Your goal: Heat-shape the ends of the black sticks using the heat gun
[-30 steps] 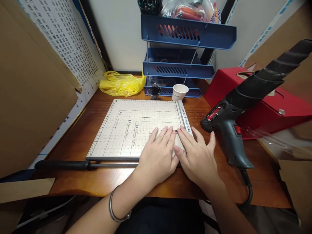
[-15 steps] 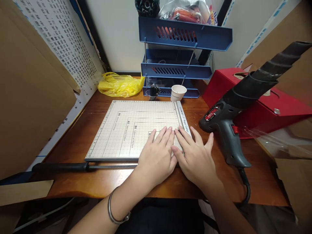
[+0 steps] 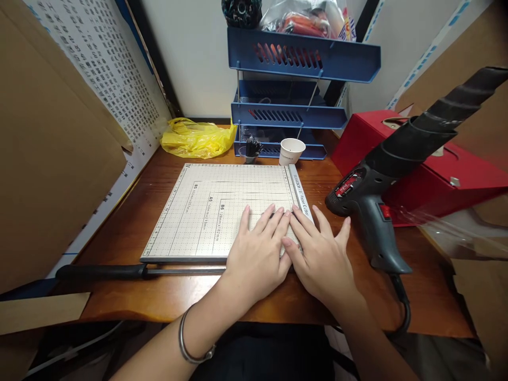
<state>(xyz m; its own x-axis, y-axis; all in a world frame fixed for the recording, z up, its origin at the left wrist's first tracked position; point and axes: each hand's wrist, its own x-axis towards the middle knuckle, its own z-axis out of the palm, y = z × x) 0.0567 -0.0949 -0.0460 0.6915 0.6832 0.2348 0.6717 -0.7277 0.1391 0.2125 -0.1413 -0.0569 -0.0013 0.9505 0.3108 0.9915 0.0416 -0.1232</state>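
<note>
**A:** Where did the paper cutter (image 3: pixel 206 211) lie, compared with the hands?

**B:** Directly beneath them. It sat flat on the wooden bench (image 3: pixel 130 233). The left hand (image 3: pixel 257 254) and the right hand (image 3: pixel 319 259) rested palm-down on its near right corner. They were close together, with fingers stretched out and gripping nothing. The right hand's fingertips reached the ruler strip along the board's right edge.

**A:** And what did it look like?

**B:** It was a pale, rectangular board, matte, printed with a fine grid and paper-size outlines. A thin metal blade arm ending in a rounded black handle (image 3: pixel 99 272) ran along its front edge. Near the right hand stood a grey plastic heat gun (image 3: pixel 373 211) with a ribbed black nozzle, in front of a glossy red box (image 3: pixel 428 169).
</note>
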